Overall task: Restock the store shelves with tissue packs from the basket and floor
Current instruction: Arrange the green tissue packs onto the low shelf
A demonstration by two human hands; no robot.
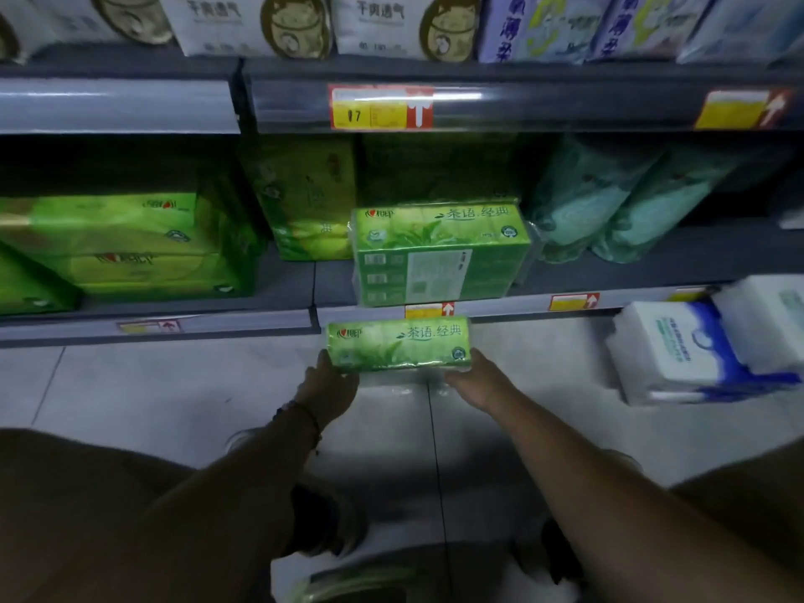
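My knees frame my left hand (330, 383) and right hand (472, 376) clamping a green tissue pack (398, 343) by its ends, fingers apparently curled beneath, just below the shelf edge (500, 304); catching that edge could dislodge the shelved pack (439, 254).

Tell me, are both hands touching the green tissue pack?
Touching. The head view shows the left hand against one end of the green tissue pack and the right hand against the other, holding it up.

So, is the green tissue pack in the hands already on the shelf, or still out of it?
Still out. Left hand and right hand hold the green tissue pack below the shelf edge, over the floor.
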